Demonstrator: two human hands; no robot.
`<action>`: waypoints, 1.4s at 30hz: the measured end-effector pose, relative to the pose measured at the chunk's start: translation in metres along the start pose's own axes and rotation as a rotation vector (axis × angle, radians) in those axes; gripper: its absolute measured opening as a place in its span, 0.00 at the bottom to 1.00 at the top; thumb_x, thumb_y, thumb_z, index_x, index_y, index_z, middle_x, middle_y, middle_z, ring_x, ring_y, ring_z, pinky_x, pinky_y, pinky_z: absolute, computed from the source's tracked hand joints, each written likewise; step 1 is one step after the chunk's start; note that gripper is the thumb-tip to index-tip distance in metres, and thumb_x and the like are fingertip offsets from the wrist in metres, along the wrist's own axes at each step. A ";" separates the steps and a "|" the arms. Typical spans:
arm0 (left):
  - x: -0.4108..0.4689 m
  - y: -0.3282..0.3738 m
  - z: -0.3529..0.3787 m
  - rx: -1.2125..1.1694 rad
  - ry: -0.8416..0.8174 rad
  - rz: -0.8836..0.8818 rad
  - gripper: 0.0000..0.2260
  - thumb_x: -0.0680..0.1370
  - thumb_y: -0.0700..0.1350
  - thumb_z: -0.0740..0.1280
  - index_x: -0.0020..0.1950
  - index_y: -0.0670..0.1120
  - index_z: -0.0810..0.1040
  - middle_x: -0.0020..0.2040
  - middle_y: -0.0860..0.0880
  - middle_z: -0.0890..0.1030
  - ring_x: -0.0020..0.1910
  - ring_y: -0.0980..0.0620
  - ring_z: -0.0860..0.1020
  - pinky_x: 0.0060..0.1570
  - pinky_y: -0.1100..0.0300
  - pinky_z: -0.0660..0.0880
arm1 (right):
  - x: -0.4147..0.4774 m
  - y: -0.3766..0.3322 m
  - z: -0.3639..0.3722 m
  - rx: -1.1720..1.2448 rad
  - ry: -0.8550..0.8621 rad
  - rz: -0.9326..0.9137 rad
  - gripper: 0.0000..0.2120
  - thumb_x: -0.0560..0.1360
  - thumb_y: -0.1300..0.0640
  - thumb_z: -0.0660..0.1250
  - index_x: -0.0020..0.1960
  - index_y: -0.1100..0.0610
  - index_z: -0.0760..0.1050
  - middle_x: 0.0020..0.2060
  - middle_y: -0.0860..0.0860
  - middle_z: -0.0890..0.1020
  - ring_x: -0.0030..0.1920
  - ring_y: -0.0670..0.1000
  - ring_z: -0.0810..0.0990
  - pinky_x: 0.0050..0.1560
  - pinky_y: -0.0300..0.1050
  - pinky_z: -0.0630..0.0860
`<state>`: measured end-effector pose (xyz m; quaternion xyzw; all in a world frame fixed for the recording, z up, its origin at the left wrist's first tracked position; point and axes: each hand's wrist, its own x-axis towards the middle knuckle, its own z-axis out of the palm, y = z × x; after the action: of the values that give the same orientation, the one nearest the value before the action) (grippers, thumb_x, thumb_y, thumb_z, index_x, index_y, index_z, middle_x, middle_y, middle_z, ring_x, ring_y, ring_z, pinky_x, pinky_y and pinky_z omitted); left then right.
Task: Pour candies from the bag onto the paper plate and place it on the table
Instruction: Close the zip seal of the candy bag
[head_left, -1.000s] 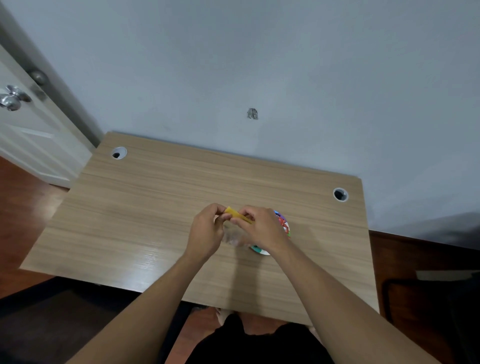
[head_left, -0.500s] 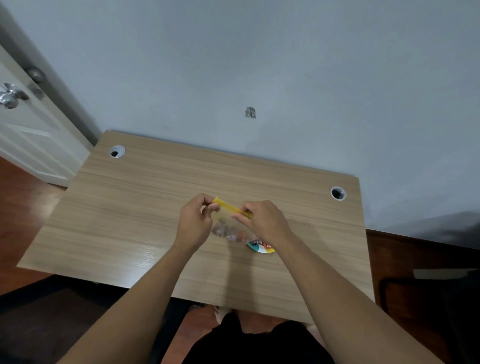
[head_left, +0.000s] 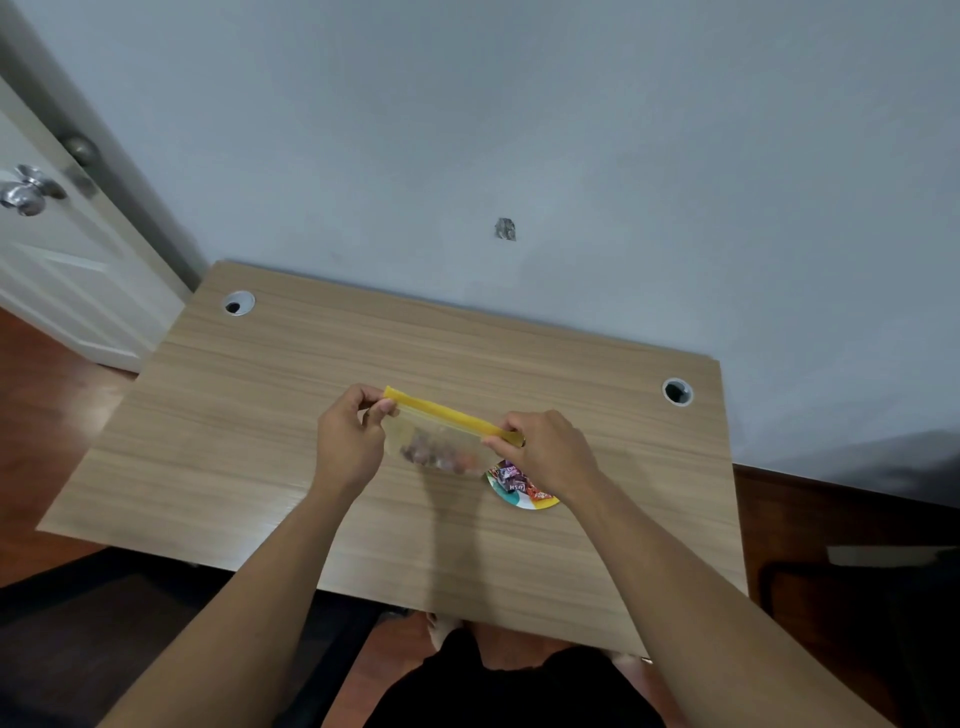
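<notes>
Both hands, the left hand (head_left: 347, 447) and right hand (head_left: 545, 449), pinch the ends of the bag (head_left: 441, 439)'s yellow strip above the counter (head_left: 260, 415), just left of the paper plate (head_left: 524, 500), so a lopsided tip could scatter candies (head_left: 434, 456) past it.

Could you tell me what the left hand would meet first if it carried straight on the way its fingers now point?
Likely the right hand: the left hand pinches the bag at its yellow strip, fingers pointing along it. Depth is hard to judge.
</notes>
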<state>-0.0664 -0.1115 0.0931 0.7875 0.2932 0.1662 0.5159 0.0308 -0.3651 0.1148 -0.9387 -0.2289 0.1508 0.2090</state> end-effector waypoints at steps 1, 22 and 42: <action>0.001 -0.002 -0.001 -0.005 -0.002 -0.002 0.05 0.83 0.37 0.69 0.48 0.43 0.82 0.44 0.43 0.88 0.49 0.47 0.84 0.44 0.78 0.72 | 0.000 0.001 0.001 -0.007 0.001 0.000 0.17 0.77 0.33 0.68 0.52 0.45 0.84 0.41 0.47 0.87 0.46 0.53 0.83 0.41 0.48 0.77; 0.004 -0.022 -0.020 0.010 -0.110 -0.114 0.07 0.84 0.41 0.68 0.48 0.45 0.83 0.48 0.47 0.89 0.51 0.50 0.83 0.52 0.58 0.74 | -0.001 0.007 0.007 -0.001 -0.049 -0.055 0.16 0.78 0.36 0.70 0.47 0.49 0.83 0.40 0.44 0.86 0.43 0.49 0.82 0.44 0.50 0.79; -0.003 0.002 -0.025 0.263 -0.263 0.364 0.25 0.77 0.56 0.77 0.73 0.53 0.79 0.70 0.54 0.79 0.73 0.54 0.76 0.75 0.53 0.71 | -0.007 -0.023 0.000 0.153 -0.016 -0.171 0.06 0.80 0.48 0.71 0.51 0.50 0.82 0.44 0.44 0.85 0.47 0.50 0.82 0.47 0.49 0.77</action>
<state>-0.0822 -0.0957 0.1051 0.9024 0.0959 0.1130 0.4045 0.0164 -0.3503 0.1265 -0.8958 -0.2976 0.1572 0.2902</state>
